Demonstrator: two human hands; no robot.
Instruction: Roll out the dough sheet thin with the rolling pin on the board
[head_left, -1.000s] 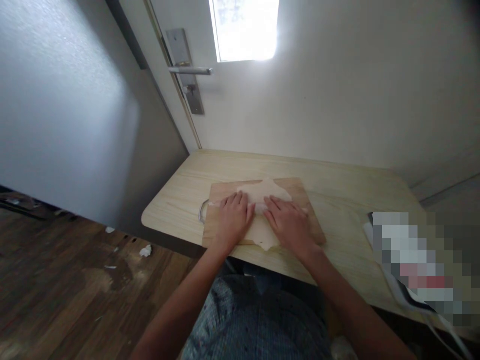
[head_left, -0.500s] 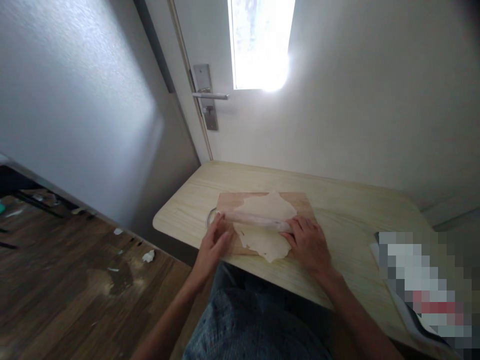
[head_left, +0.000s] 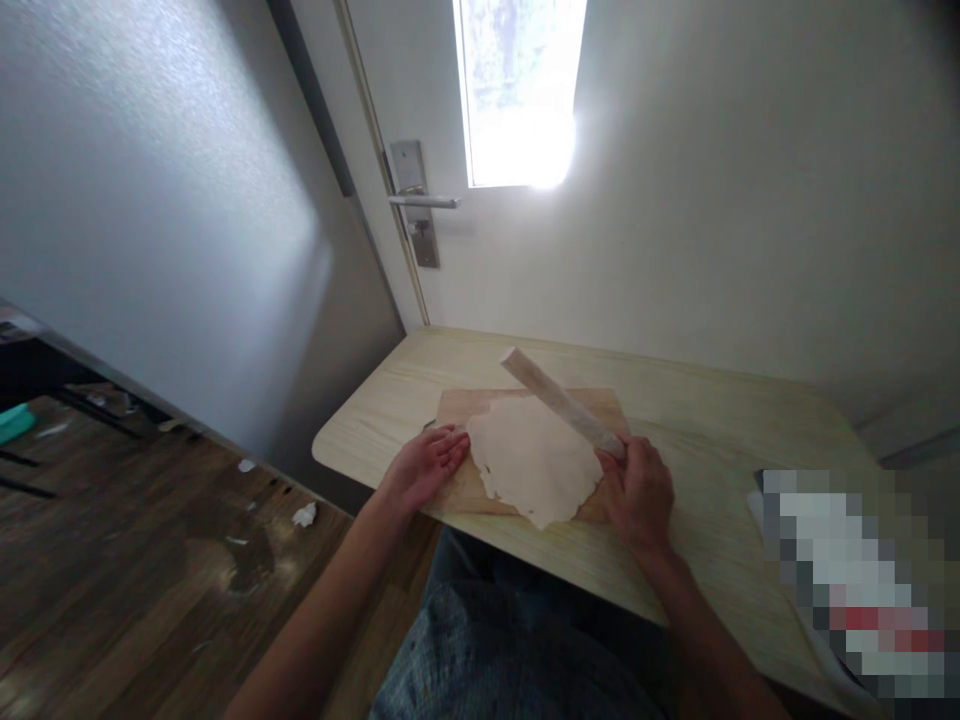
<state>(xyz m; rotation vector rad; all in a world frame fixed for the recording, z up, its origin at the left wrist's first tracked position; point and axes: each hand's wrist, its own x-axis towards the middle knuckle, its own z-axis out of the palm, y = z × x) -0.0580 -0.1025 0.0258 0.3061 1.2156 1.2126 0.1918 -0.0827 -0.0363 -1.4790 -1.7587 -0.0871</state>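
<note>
A thin, ragged-edged sheet of dough (head_left: 532,465) lies flat on a wooden cutting board (head_left: 454,405). My right hand (head_left: 641,490) is closed round the near end of a pale rolling pin (head_left: 559,398), whose far end points up and left above the dough. My left hand (head_left: 427,465) holds nothing; its fingers are stretched out by the dough's left edge, over the board. Whether those fingertips touch the dough I cannot tell. Small tears show along the dough's lower left edge.
The board rests on a light wooden table (head_left: 720,420) against a white door with a metal handle (head_left: 424,202). A blurred-out item (head_left: 847,580) lies at the table's right. A grey panel (head_left: 165,220) stands at left; scraps litter the wooden floor (head_left: 300,600).
The left hand has let go of the rolling pin and opened. The right hand has lifted the pin's left end off the dough, swinging it up and away.
</note>
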